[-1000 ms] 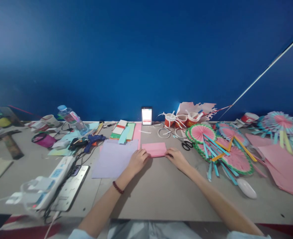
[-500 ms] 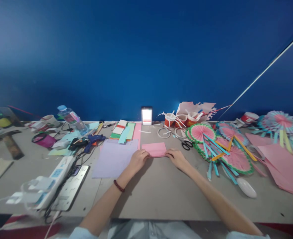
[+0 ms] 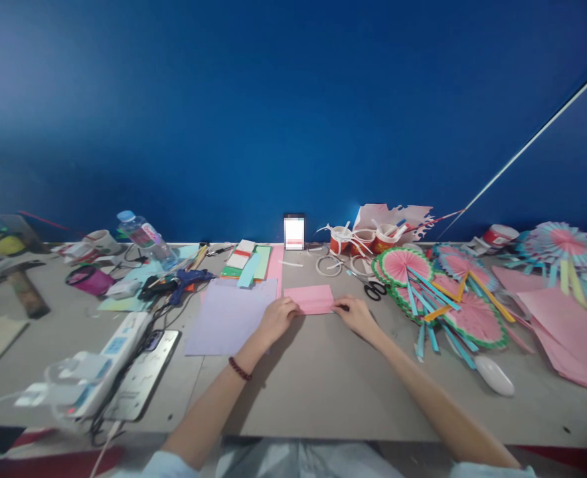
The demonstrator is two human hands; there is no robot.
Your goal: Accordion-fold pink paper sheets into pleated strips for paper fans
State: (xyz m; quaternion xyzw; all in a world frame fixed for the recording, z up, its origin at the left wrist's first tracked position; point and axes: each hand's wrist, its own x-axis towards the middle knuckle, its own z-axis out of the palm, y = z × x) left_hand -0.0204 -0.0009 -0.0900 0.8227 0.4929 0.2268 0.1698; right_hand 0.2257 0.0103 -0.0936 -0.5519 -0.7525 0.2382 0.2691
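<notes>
A folded pink paper (image 3: 309, 298) lies on the grey table (image 3: 323, 378) in front of me. My left hand (image 3: 276, 319) pinches its near left corner, fingers curled down on the edge. My right hand (image 3: 355, 315) holds the near right corner in the same way, fingers closed on the fold. A lilac sheet (image 3: 230, 315) lies flat just left of my left hand, partly under it.
Black scissors (image 3: 373, 289) and pink-and-green paper fans (image 3: 437, 292) lie to the right, with pink sheets (image 3: 567, 332) beyond. A glue gun (image 3: 174, 284), a water bottle (image 3: 147, 238), a power strip (image 3: 109, 358) and a phone (image 3: 141, 375) sit left. Paper cups (image 3: 360, 240) stand by the blue wall.
Both hands stay on the pink paper; the fingers have shifted slightly along its near edge. The view has barely moved.
</notes>
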